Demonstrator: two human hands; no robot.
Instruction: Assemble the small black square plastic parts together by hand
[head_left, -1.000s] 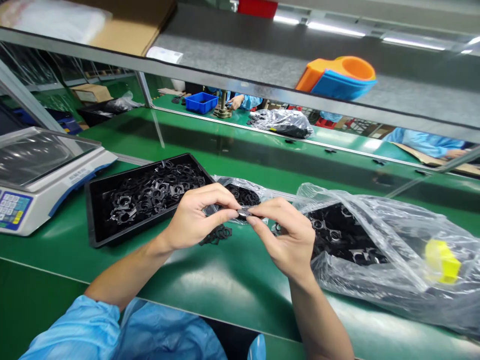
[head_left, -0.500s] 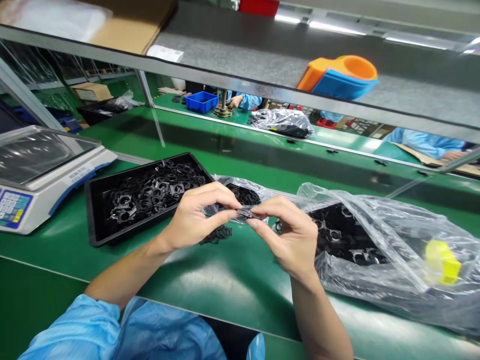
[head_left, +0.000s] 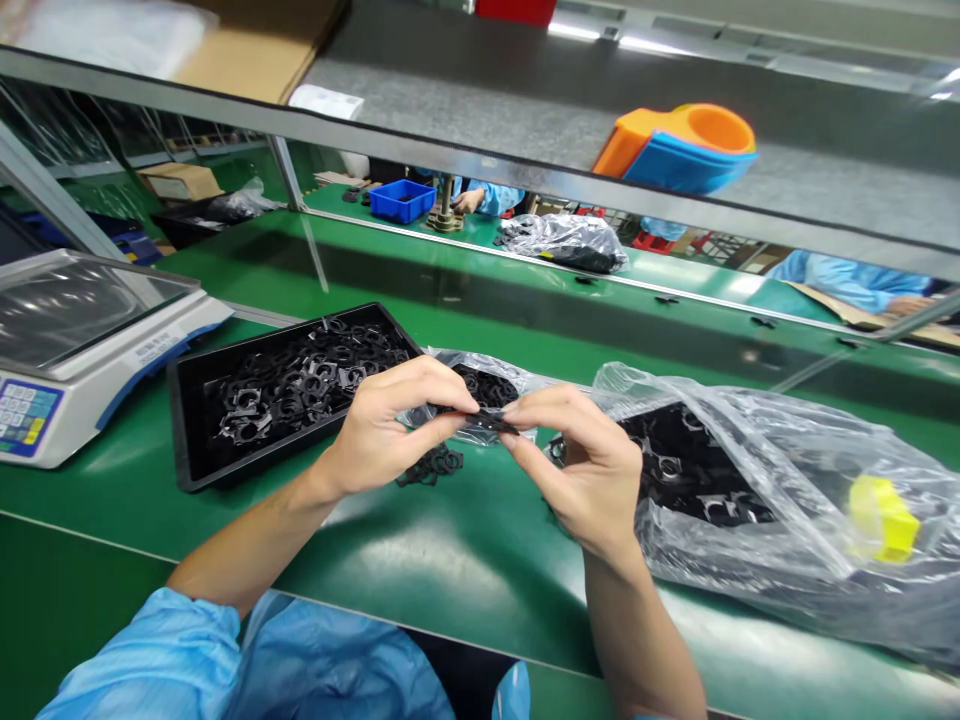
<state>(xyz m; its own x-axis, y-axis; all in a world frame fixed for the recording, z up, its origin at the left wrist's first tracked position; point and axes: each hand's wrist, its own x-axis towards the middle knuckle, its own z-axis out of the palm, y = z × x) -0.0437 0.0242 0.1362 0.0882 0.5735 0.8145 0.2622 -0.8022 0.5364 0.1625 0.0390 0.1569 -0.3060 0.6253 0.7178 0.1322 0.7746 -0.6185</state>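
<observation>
Between my two hands, above the green bench, is a small black plastic part (head_left: 491,421). My left hand (head_left: 401,425) pinches its left end between thumb and fingers. On its right end, the thumb and fingertips of my right hand (head_left: 577,460) are closed. The fingertips hide much of its shape. Behind my left hand stands a black tray (head_left: 184,440) heaped with black ring-shaped parts (head_left: 300,390). A few loose black parts (head_left: 433,466) lie on the bench below the held one. A small clear bag (head_left: 469,362) of black parts is just behind my hands.
To the right lies a large clear plastic bag (head_left: 795,450) of black parts with a yellow piece (head_left: 883,520). A weighing scale (head_left: 97,360) stands at the left. Overhead runs a shelf (head_left: 480,120) holding orange and blue holders (head_left: 679,150). A co-worker's hand (head_left: 471,202) shows across the bench.
The black part has turned slightly between my fingers, its face now darker. Both hands keep their pinch in nearly the same place.
</observation>
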